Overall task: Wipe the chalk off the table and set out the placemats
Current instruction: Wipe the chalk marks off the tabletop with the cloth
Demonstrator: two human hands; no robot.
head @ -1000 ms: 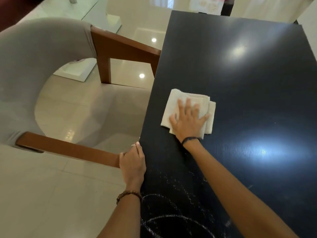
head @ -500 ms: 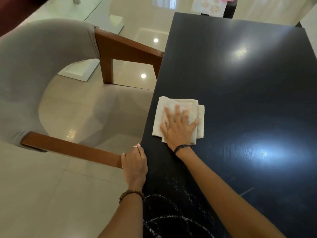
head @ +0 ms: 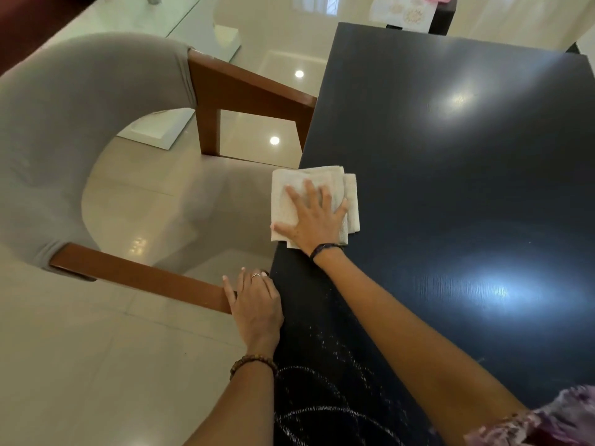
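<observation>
A folded cream cloth [head: 349,201] lies at the left edge of the dark table [head: 467,188], part of it hanging over the edge. My right hand [head: 314,220] presses flat on the cloth with fingers spread. White chalk marks [head: 325,403] curve over the near left part of the table. My left hand [head: 256,309] rests on the table's left edge, beside the end of a chair arm, holding nothing. Patterned placemats [head: 402,9] lie beyond the table's far end.
A grey upholstered chair [head: 64,140] with brown wooden arms [head: 138,278] stands close against the table's left side. Glossy cream floor tiles lie under and around it. A glass table edge [head: 180,14] shows at the top left.
My right hand has slid the cloth leftward and toward me, so it now overhangs the table's left edge. My left hand has stayed on the table edge.
</observation>
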